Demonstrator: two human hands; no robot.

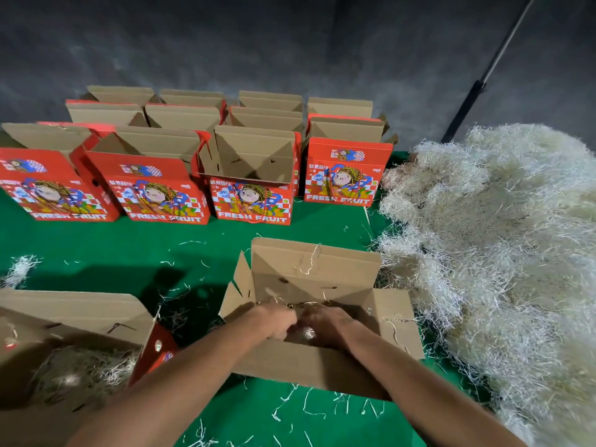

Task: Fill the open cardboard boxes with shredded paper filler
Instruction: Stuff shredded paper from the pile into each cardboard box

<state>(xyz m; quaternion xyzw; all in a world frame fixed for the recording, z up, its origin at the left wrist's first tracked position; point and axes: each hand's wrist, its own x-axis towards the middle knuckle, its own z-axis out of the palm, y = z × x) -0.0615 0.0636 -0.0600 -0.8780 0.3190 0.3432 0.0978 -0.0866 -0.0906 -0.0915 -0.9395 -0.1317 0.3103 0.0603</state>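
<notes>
Both hands are down inside the open cardboard box (317,285) that stands on the green table cover (106,243), nearest the camera and just left of the big heap of shredded paper filler (503,253). The left hand (274,321) has its fingers curled downward into the box, and the right hand (325,327) sits touching it on the right, its fingers also bent inward; a small pale tuft of filler shows between them, but whether either hand actually grips it or only presses it down cannot be told, since the fingertips are hidden in shadow. A few strands cling to the raised rear flap of this box, and its right side flap lies spread toward the heap. To the left of this box, at the near left corner of the frame, a second open box (74,337) with a red printed side already holds a nest of filler. Beyond the central box, rows of red "FRESH FRUIT" boxes (251,175) stand upright with their flaps open; the one directly behind shows a bare brown interior. Loose strands (309,404) are scattered across the cover around the central box, and a small clump (19,269) lies far to its left.
</notes>
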